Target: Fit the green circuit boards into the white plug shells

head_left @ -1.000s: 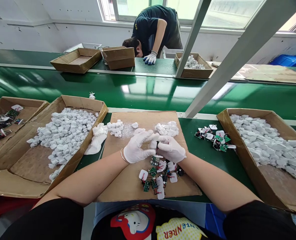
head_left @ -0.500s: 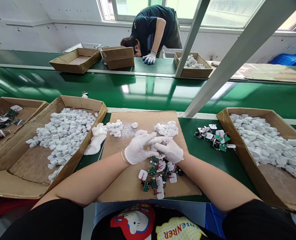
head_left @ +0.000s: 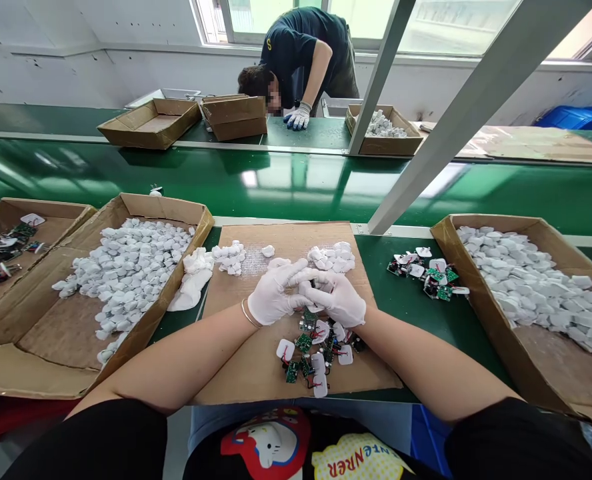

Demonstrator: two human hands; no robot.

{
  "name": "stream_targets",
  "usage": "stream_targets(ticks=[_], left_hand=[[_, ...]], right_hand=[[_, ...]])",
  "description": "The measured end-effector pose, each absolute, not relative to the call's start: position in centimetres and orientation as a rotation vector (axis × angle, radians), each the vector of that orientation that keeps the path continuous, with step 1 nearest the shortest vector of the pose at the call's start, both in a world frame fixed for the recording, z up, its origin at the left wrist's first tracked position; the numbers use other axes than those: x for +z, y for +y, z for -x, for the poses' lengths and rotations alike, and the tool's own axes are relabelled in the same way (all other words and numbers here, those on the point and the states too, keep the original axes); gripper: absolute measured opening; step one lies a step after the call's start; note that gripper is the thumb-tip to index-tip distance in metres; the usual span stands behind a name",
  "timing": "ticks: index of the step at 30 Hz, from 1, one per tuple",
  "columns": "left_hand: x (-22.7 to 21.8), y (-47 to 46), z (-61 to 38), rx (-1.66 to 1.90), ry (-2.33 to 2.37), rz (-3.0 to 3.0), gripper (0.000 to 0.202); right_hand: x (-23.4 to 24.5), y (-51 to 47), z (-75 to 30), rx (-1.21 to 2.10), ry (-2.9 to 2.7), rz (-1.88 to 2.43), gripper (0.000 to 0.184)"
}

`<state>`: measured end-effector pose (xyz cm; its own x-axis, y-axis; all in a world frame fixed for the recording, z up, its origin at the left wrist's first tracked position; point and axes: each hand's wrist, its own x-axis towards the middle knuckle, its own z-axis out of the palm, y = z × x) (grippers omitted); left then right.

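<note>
My left hand (head_left: 275, 292) and my right hand (head_left: 339, 297), both in white gloves, meet over a cardboard sheet (head_left: 256, 360). Their fingers are closed together around a small white plug part with a green circuit board (head_left: 309, 308) hanging beneath it. Just below the hands lies a cluster of circuit boards with white plug faces (head_left: 316, 353). Small heaps of white plastic shells (head_left: 334, 257) lie on the sheet beyond the hands, and a crumpled white glove (head_left: 192, 280) lies to the left.
Cardboard boxes of white shells stand at left (head_left: 126, 267) and right (head_left: 531, 287). Another board pile (head_left: 426, 272) lies on the green table. A green conveyor belt (head_left: 276, 180) runs across; beyond it a person (head_left: 303, 60) bends over boxes. A slanted metal post (head_left: 456, 113) rises at right.
My hands stayed together over the sheet, shifting slightly and turning the part between the fingers. A small white piece on the belt drifted left. The person opposite raised their head a little.
</note>
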<state>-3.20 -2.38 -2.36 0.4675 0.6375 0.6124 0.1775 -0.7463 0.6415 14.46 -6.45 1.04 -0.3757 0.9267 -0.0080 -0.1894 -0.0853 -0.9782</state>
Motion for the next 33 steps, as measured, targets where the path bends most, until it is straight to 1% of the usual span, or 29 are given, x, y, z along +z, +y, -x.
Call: stream_targets(ticks=[2, 5, 7, 11, 16, 18, 19, 22, 23, 27, 31, 33], left_hand=[[-2.1, -2.2, 3.2, 1.228, 0.631, -2.214, 0.072], [-1.5, -2.1, 3.3, 1.187, 0.572, -2.244, 0.061], [-1.0, -2.1, 3.4, 1.14, 0.565, -2.269, 0.053], [0.6, -2.3, 3.6, 0.949, 0.559, -2.307, 0.043], [1.7, -2.6, 3.7, 0.783, 0.556, -2.349, 0.039], [1.2, -2.5, 3.7, 0.802, 0.561, -2.325, 0.042], [0.9, -2.4, 3.7, 0.833, 0.571, -2.311, 0.047], [-0.3, -2.0, 3.6, 0.94, 0.634, -2.304, 0.075], [-0.4, -1.8, 3.6, 0.967, 0.647, -2.321, 0.076], [-0.2, -1.5, 3.4, 0.994, 0.653, -2.425, 0.05], [0.2, -1.7, 3.3, 1.095, 0.713, -2.493, 0.038], [0.2, -2.0, 3.2, 1.137, 0.724, -2.522, 0.03]], right_hand=[[0.6, -6.2, -14.6, 1.615, -1.29, 0.843, 0.031], [-0.4, -5.8, -14.9, 1.682, -1.229, 0.801, 0.036], [-1.0, -5.6, -15.1, 1.714, -1.16, 0.819, 0.035], [-1.5, -5.5, -15.3, 1.689, -1.164, 0.835, 0.033], [-1.4, -5.5, -15.3, 1.658, -1.232, 0.803, 0.028], [-1.2, -5.5, -15.3, 1.677, -1.226, 0.784, 0.025], [-0.9, -5.5, -15.3, 1.704, -1.215, 0.764, 0.024], [-0.2, -5.4, -15.4, 1.774, -1.207, 0.717, 0.023], [0.0, -5.3, -15.4, 1.78, -1.228, 0.704, 0.022], [0.2, -5.1, -15.3, 1.761, -1.345, 0.696, 0.023], [0.0, -5.2, -15.1, 1.685, -1.33, 0.782, 0.031], [0.1, -5.5, -15.0, 1.605, -1.345, 0.862, 0.031]])
